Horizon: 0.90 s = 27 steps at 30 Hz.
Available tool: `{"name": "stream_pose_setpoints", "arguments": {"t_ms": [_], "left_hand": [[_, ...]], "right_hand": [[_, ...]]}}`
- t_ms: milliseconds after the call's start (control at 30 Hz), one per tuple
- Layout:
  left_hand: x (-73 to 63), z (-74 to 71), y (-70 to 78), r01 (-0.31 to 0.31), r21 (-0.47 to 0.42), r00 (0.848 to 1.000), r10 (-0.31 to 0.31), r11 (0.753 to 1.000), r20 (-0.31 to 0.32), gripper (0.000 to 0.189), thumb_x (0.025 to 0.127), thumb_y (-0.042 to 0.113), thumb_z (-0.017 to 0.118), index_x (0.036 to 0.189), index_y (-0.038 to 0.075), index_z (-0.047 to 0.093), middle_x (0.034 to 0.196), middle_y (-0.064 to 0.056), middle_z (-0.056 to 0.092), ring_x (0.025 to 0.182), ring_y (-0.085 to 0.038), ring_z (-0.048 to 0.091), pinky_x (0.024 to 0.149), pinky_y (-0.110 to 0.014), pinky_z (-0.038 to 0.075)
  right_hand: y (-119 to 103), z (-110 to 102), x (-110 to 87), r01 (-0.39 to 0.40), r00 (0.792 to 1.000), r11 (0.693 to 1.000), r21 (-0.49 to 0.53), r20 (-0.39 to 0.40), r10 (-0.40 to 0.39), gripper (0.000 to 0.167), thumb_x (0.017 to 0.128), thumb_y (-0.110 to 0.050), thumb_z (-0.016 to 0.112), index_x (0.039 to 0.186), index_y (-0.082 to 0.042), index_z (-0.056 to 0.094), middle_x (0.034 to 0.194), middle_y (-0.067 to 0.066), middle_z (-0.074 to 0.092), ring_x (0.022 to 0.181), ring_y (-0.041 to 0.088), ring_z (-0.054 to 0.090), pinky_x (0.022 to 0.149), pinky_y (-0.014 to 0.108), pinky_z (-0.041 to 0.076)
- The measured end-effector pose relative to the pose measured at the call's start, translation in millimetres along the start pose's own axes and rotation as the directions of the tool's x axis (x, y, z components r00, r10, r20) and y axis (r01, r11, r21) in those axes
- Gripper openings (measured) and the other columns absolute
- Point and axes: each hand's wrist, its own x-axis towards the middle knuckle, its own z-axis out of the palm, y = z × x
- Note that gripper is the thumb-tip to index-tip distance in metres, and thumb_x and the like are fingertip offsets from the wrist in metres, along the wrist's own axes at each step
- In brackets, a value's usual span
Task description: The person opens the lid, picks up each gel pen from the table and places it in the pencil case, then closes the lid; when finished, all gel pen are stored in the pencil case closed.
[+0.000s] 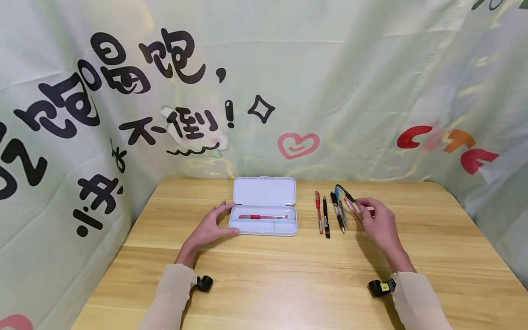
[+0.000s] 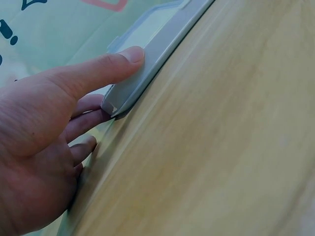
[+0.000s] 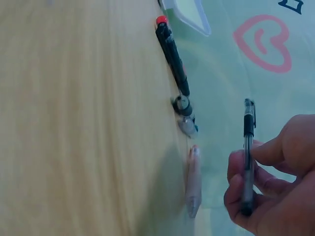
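A white pencil case [image 1: 251, 228] lies with its lid raised, and a red pen [image 1: 264, 217] rests in its long compartment. My left hand [image 1: 212, 227] grips the case at its left end, the thumb [image 2: 120, 66] on the front wall and fingers around the corner. Pinched between thumb and fingers of my right hand [image 1: 378, 222] is a black pen [image 3: 248, 142], raised above the table. Beneath that hand lies a pinkish pen [image 3: 194, 184]. Left of it are a grey-blue pen [image 1: 342, 208], a black-gripped pen [image 1: 337, 213], a slim black pen [image 1: 326, 217] and a red pen [image 1: 318, 213].
The wooden table [image 1: 264, 284] reaches back to a pale printed curtain [image 1: 354, 91] hanging behind and at both sides. Small black cameras [image 1: 204, 283] are worn at both wrists, by the beige sleeves [image 1: 418, 298].
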Motion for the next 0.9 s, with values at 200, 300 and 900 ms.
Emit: {"name": "stream_pose_setpoints", "arguments": {"t_ms": [200,300,900], "left_hand": [[1.3,1.4,0.2,0.007,0.006,1.000,-0.007,1.000,0.003,0.086,0.082,0.040,0.088,0.155,0.020,0.047,0.168,-0.019,0.020,0.153,-0.049,0.013,0.114,-0.075,0.015],[2.9,1.8,-0.1,0.009,0.013,1.000,-0.009,1.000,0.010,0.087,0.082,0.041,0.087,0.155,0.021,0.046,0.169,-0.018,0.019,0.153,-0.048,0.012,0.114,-0.075,0.015],[-1.0,1.0,-1.6,0.016,-0.007,1.000,-0.016,1.000,-0.008,0.088,0.079,0.042,0.089,0.154,0.023,0.048,0.169,-0.016,0.020,0.153,-0.047,0.011,0.114,-0.075,0.014]], "right_hand": [[-10,7,-1.0,0.028,0.999,0.994,0.101,0.030,-0.031,0.025,0.106,-0.007,0.053,0.127,0.001,0.065,0.114,0.024,0.067,0.095,0.037,0.066,0.059,0.025,0.055],[-19,15,-1.5,0.086,0.994,0.989,0.124,0.049,-0.093,0.025,0.102,-0.003,0.059,0.125,0.000,0.066,0.111,0.020,0.067,0.094,0.035,0.067,0.066,0.020,0.056],[-71,93,13.0,0.183,0.980,0.962,0.205,0.036,-0.194,0.013,0.092,0.001,0.074,0.101,-0.006,0.080,0.091,0.008,0.073,0.082,0.022,0.063,0.063,0.024,0.051]]}}
